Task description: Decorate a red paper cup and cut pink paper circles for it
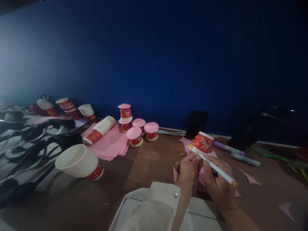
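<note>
The left hand (189, 170) has its grip pinching the lower rim of a red paper cup (202, 143), which is raised upside down and tilted over the right part of the desk (154, 160), towards its far edge. The right hand (220, 183) has its grip pressed around a white pen (222, 173), the tip at the cup's rim; whether it actually touches is hard to tell, as the fingers crowd that spot.

Near the middle of the desk's far edge, by the blue wall (154, 64), stand five pink-topped cups (151, 131), one on top of another. To their left, a nested row of cups (103, 127) lies on pink sheets (108, 144); nearer the front edge, a larger cup stack (79, 162) leans over. Right of the hands lie a purple tube (228, 148) and a pink scrap (250, 178).
</note>
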{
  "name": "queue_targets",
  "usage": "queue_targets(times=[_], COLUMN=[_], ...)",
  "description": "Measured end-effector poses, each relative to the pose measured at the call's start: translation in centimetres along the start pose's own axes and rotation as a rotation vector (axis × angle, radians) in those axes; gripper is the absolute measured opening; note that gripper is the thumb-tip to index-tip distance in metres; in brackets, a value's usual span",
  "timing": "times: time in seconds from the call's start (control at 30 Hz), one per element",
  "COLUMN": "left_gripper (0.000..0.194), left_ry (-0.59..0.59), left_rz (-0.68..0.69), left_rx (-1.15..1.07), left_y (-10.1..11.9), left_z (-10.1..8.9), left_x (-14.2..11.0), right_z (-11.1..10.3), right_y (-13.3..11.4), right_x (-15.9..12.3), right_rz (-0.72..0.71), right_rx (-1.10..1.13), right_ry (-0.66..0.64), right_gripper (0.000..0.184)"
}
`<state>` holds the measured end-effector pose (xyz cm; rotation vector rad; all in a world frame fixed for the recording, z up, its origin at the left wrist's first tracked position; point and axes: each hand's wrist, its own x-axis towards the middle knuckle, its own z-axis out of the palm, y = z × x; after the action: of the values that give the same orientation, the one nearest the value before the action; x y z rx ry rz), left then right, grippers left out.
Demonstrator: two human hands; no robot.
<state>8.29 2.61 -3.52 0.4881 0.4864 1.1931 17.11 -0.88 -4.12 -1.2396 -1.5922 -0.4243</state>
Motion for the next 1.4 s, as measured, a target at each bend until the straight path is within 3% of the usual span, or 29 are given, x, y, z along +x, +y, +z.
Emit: queue_targets(times=[0.8, 1.4], left_gripper=[0.033, 0.036], left_ry=[-0.028, 0.004], left_rz=[0.016, 0.016], left_rx=[0.016, 0.044], left_y=[-0.10, -0.10], left_z=[0.13, 0.08], left_x=[0.10, 0.12], right_z=[0.11, 0.12], right_y=[0.21, 0.23], right_x=[-0.09, 0.17], right_rz=[0.057, 0.010], right_rx=[0.003, 0.001], right_ry=[-0.008, 0.003], right_gripper=[0.017, 0.015])
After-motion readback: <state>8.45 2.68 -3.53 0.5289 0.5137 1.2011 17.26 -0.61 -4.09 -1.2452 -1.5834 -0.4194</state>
